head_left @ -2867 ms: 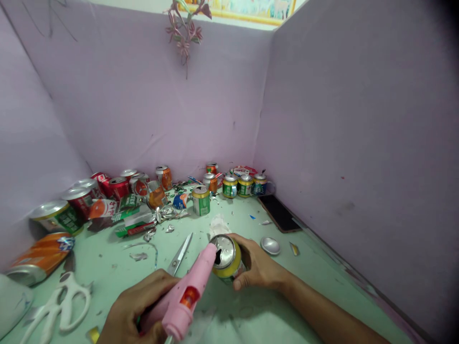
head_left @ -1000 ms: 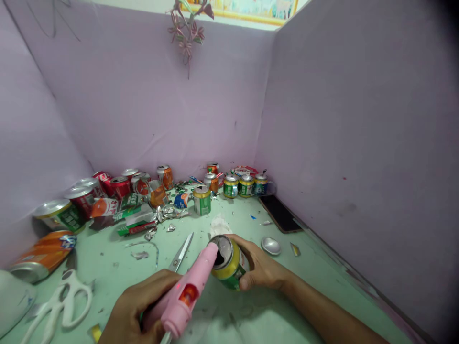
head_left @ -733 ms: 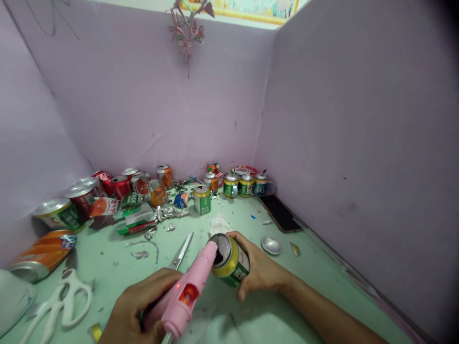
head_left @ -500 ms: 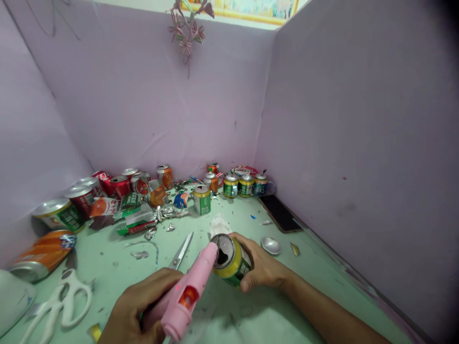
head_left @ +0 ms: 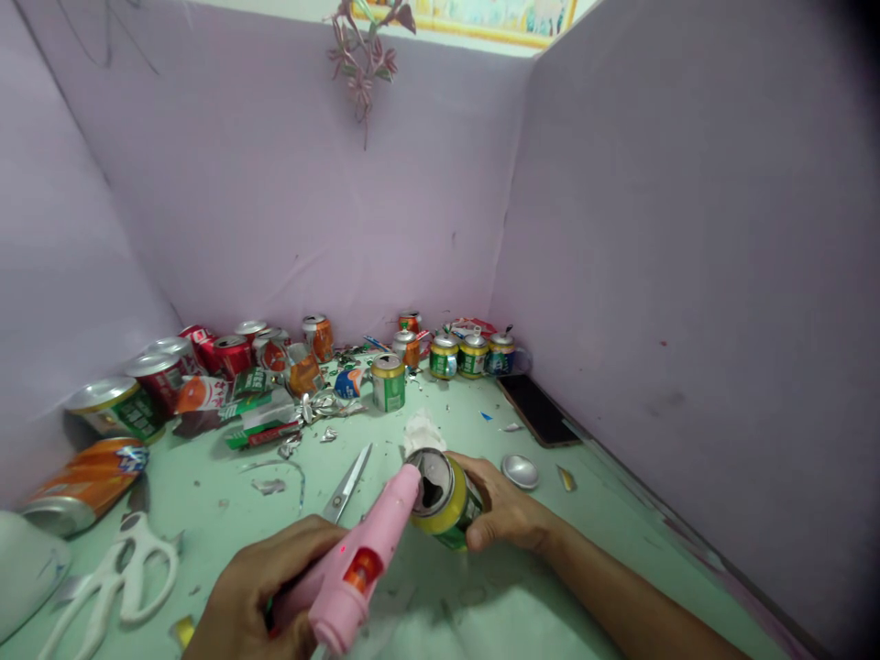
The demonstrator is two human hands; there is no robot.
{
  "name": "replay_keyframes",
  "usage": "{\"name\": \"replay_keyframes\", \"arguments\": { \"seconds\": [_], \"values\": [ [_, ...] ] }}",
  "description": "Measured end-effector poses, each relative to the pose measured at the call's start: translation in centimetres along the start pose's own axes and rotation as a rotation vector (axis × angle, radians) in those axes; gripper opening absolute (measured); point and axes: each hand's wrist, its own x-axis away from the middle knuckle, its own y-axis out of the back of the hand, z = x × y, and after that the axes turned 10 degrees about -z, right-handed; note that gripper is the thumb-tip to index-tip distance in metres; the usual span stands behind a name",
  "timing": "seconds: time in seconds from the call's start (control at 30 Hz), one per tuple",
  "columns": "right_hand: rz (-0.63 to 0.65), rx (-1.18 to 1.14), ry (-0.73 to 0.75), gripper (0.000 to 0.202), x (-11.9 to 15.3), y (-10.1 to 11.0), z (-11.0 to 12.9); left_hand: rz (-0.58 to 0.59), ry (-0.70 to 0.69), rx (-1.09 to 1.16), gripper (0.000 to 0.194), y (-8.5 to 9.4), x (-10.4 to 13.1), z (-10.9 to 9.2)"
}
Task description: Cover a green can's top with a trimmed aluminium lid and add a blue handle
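Observation:
A pink glue gun [head_left: 371, 541] is gripped by my left hand [head_left: 265, 587], its nozzle pointing up and to the right. The nozzle tip is at the left rim of a green and yellow can [head_left: 446, 509]; whether they touch is hard to tell. My right hand [head_left: 505, 509] is wrapped round the right side of that can, which is tilted with its opened top towards the nozzle. Behind the can lies a crumpled white tissue [head_left: 423, 433]. Scissors [head_left: 350, 481] with a bare metal blade lie beyond my left hand, their handles hidden.
White-handled scissors [head_left: 127, 573] and an orange can [head_left: 93, 486] lie at the left. Several cans and cut metal scraps [head_left: 265, 412] fill the back left. A green can [head_left: 389, 383] stands mid-table. A phone [head_left: 540, 412] and a silver dish [head_left: 520, 471] are at the right.
The view has shifted very slightly. The can and my right hand have moved a little to the right, with the nozzle still at the can's rim.

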Motion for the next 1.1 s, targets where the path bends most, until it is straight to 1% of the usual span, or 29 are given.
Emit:
{"name": "replay_keyframes", "arguments": {
  "seconds": [0.13,0.3,0.43,0.57,0.7,0.93,1.1],
  "values": [
    [-0.004,-0.062,-0.009,0.076,-0.01,0.04,-0.15,-0.082,-0.02,0.052,0.038,-0.2,0.05,0.11],
    [-0.073,-0.034,0.023,0.079,-0.13,0.29,-0.19,-0.138,-0.047,-0.016,0.039,0.17,-0.05,0.09],
    [-0.093,0.016,0.018,0.082,-0.2,0.23,-0.16,-0.112,-0.054,-0.025,0.039,0.25,-0.11,-0.15],
    [-0.097,0.02,0.015,0.083,-0.18,0.09,-0.24,-0.058,-0.024,-0.001,0.039,0.09,-0.05,-0.25],
    [-0.056,0.002,-0.01,0.082,-0.08,-0.09,-0.2,-0.065,-0.018,0.012,0.036,-0.04,0.05,-0.17],
    [-0.006,-0.048,-0.047,0.076,-0.03,-0.26,0.13,-0.028,-0.041,0.016,0.041,0.04,-0.05,-0.29],
    [0.051,-0.079,-0.074,0.069,-0.03,-0.15,0.29,-0.032,-0.082,-0.066,0.04,0.15,-0.04,-0.39]
  ]
}}
